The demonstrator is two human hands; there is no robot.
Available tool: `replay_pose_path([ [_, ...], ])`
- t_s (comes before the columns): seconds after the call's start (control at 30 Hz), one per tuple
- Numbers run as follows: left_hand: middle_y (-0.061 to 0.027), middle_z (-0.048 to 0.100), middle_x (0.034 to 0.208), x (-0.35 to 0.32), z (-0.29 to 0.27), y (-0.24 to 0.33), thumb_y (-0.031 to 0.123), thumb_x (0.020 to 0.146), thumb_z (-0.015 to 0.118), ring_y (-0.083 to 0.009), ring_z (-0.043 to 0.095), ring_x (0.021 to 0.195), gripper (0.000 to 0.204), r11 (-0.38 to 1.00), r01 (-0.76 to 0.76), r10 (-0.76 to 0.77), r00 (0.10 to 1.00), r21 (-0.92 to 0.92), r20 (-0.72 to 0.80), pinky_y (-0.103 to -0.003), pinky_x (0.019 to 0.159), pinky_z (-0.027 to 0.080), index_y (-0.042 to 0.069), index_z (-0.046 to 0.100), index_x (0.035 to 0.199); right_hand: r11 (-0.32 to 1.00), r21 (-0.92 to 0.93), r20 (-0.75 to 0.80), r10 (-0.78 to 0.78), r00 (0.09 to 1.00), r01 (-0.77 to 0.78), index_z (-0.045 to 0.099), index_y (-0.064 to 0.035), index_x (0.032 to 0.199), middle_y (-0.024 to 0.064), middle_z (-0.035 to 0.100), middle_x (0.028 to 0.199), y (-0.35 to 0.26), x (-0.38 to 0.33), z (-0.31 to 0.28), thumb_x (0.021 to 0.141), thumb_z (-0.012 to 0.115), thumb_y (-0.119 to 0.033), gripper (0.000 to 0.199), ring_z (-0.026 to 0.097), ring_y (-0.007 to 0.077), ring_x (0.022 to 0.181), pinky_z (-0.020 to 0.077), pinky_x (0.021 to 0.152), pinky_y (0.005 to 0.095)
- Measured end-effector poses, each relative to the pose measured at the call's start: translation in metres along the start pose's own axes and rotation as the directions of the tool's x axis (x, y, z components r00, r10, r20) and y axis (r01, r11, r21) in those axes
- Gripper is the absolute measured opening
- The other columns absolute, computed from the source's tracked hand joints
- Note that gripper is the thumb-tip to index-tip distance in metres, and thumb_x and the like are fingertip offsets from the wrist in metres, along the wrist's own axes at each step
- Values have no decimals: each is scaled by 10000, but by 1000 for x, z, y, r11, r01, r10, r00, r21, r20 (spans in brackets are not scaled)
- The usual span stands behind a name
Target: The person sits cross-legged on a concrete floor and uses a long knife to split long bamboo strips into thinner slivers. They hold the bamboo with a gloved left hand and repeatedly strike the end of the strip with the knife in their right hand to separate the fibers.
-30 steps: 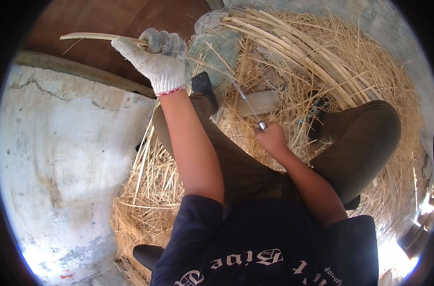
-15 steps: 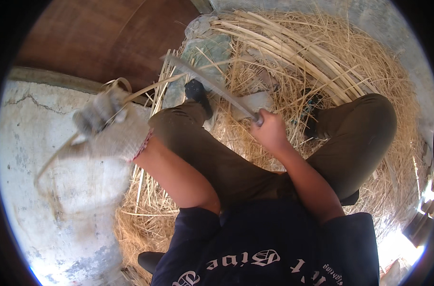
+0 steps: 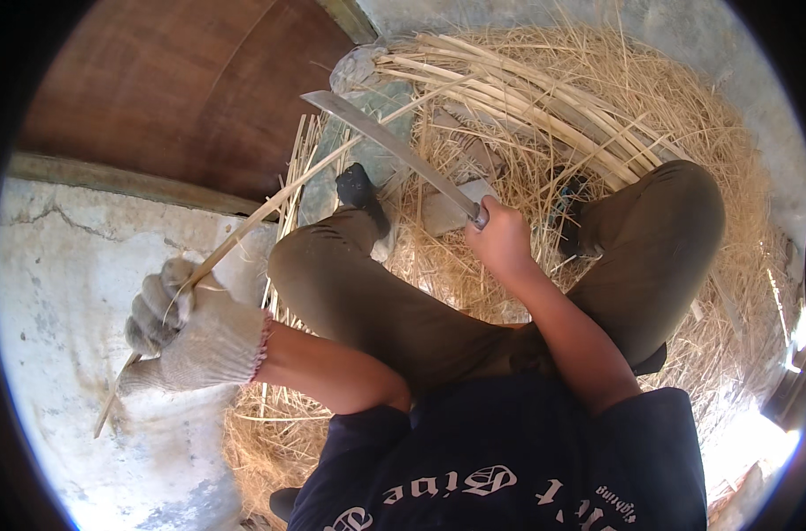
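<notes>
A knitted work glove covers my left hand [image 3: 190, 332], which is closed around a long, pale split-bamboo strip [image 3: 248, 228]. From the fist the strip runs up and to the right, passing the far part of a blade; its short end pokes out below the hand. My bare right hand [image 3: 503, 246] grips the handle of a machete [image 3: 398, 149]. Its long, straight blade points up and to the left, above the space between my legs. Whether strip and blade touch, I cannot tell.
A bundle of split strips [image 3: 589, 115] lies on straw-like shavings [image 3: 730, 212] at the far right. Between my feet sits a small grey block [image 3: 456, 208]. A pale wall [image 3: 75, 265] stands close on the left, with a brown panel [image 3: 181, 97] beyond it.
My left hand has come down and nearer with the bamboo strip, which now stretches straight toward the upper right. My right hand and the machete have barely shifted.
</notes>
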State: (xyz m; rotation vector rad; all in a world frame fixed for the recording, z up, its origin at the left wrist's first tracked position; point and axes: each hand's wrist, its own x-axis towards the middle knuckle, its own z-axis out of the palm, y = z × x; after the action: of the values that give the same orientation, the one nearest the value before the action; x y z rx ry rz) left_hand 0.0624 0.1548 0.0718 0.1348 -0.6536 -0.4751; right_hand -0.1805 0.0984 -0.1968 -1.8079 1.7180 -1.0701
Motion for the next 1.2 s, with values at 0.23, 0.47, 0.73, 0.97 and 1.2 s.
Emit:
replay_pose_path([
  [0.23, 76, 364, 537, 2, -6, -19, 675, 970, 495, -113, 354, 519, 591, 989, -107, 109, 994, 102, -14, -313, 509, 289, 195, 482, 626, 997, 61, -54, -38, 998, 41, 638, -25, 804, 184, 657, 660, -39, 3, -20, 835, 705, -145, 141, 685, 375, 615, 554, 589, 458],
  [0.47, 73, 424, 555, 10, -27, 21, 669, 977, 470, -115, 414, 543, 586, 999, -1, -14, 943, 47, 333, -326, 540, 338, 197, 476, 628, 929, 5, 110, 368, 923, -371, 736, -24, 970, 187, 707, 723, -5, 28, -37, 873, 686, -159, 173, 718, 316, 653, 568, 617, 425],
  [0.73, 57, 483, 588, 13, -32, 40, 632, 1004, 440, -127, 480, 572, 576, 993, -28, -18, 931, 118, 365, -359, 592, 395, 192, 439, 632, 998, -41, 85, -34, 996, 38, 719, -35, 914, 168, 700, 723, -34, 13, -26, 858, 708, -206, 180, 714, 344, 669, 583, 652, 439],
  [0.97, 54, 492, 608, 5, -24, 62, 585, 1011, 444, -130, 488, 602, 535, 986, -69, 14, 939, 149, 344, -353, 609, 405, 189, 456, 652, 898, -33, 84, 440, 894, -439, 713, -45, 873, 161, 706, 740, 3, 30, -30, 859, 691, -211, 168, 719, 354, 700, 587, 697, 463],
  [1.2, 52, 501, 627, 2, -21, 94, 539, 1019, 448, -133, 497, 632, 496, 978, -105, 42, 945, 181, 323, -347, 625, 414, 187, 474, 671, 976, -141, 4, 169, 986, -167, 755, -33, 987, 204, 725, 780, 14, 36, -21, 807, 715, -241, 278, 728, 385, 766, 582, 705, 486],
])
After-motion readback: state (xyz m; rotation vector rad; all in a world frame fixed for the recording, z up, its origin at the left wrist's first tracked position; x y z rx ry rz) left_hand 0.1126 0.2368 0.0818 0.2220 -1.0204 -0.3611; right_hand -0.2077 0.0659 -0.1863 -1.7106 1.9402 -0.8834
